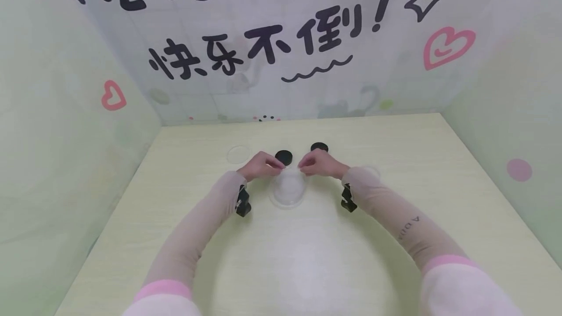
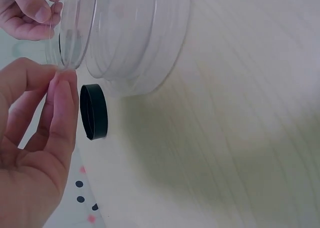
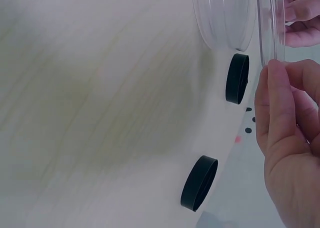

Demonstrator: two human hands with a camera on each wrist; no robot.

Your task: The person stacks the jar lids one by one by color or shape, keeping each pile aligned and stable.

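A clear plastic lid-like disc (image 2: 80, 23) with a thin rim is held up by both hands at its edge. My left hand (image 1: 262, 166) pinches one side between thumb and fingertips. From the opposite side, my right hand (image 1: 324, 164) pinches it likewise, as the right wrist view shows with the disc (image 3: 271, 28) nearly edge-on. Beneath the disc stands a clear, stepped, round plastic container (image 1: 289, 194) on the table. Whether disc and container touch, I cannot tell.
Two black round caps lie behind the hands, one near the middle (image 1: 283, 157), the other cap (image 1: 319, 146) by the right hand. A clear ring-like disc (image 1: 238, 154) lies left on the pale table (image 1: 298, 257); another faint clear disc (image 1: 373, 171) lies right. Printed curtains (image 1: 281, 96) enclose the table.
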